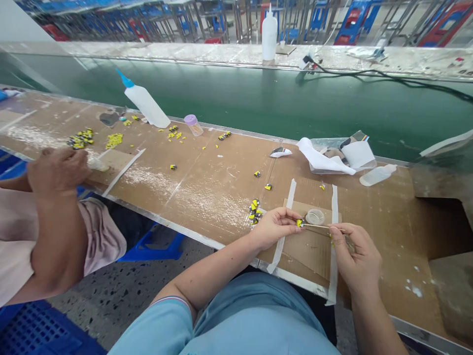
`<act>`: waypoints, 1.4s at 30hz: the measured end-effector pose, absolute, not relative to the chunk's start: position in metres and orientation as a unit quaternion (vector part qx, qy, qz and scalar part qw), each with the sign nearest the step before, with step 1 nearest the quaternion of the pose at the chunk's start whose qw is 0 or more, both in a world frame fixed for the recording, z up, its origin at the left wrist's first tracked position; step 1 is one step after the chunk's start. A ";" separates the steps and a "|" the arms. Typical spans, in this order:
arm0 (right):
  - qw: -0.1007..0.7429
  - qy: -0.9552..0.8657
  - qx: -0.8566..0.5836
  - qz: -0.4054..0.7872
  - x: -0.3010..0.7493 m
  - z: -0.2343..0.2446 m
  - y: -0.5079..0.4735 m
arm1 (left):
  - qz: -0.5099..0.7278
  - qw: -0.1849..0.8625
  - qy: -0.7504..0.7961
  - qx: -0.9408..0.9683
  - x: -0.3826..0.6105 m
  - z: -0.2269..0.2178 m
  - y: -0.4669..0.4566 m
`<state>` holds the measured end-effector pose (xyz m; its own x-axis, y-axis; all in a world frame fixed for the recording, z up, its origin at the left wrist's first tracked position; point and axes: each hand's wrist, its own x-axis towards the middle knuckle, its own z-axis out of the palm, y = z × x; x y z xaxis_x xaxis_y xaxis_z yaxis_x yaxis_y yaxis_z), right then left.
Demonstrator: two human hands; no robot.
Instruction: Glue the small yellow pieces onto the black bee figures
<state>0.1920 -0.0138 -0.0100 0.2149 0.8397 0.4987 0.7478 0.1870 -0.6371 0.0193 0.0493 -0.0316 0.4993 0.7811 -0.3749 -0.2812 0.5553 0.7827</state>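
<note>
Nearest the observer, the worker's light-blue top [221, 320] fills the lower edge of the view. The left hand [275, 228] is closed in a pinch on a small yellow-and-black piece [299, 223], held at one end of a thin stick [318, 226]. The right hand [354, 257] is also closed, with its fingertips [334, 230] gripping the stick. Both hands are positioned over a cardboard sheet [308, 251] fixed to the bench with white tape strips [333, 222]. A small round dish [315, 216] stands on the sheet just beyond the stick.

Just left of the left hand lies a heap of similar pieces [254, 213]. Loose pieces are scattered along the brown board bench [210, 207]. Further left, a co-worker's hand [57, 170] is closed near a small clear dish [98, 165], with a yellow-and-black pile [80, 139] beyond it.

At the bench's far side, a white squeeze bottle [146, 104] with a blue nozzle lies on its side, near an upright purple-capped jar [194, 124]. White paper [320, 157] sits on a clear plastic tray [325, 165]. Beyond the bench runs a green conveyor belt [240, 98]. A tall white bottle [269, 37] stands upright past it.
</note>
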 end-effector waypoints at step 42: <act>0.261 -0.718 -0.641 0.080 0.238 -0.016 -0.031 | 0.313 0.799 0.380 0.346 0.017 -0.028 0.051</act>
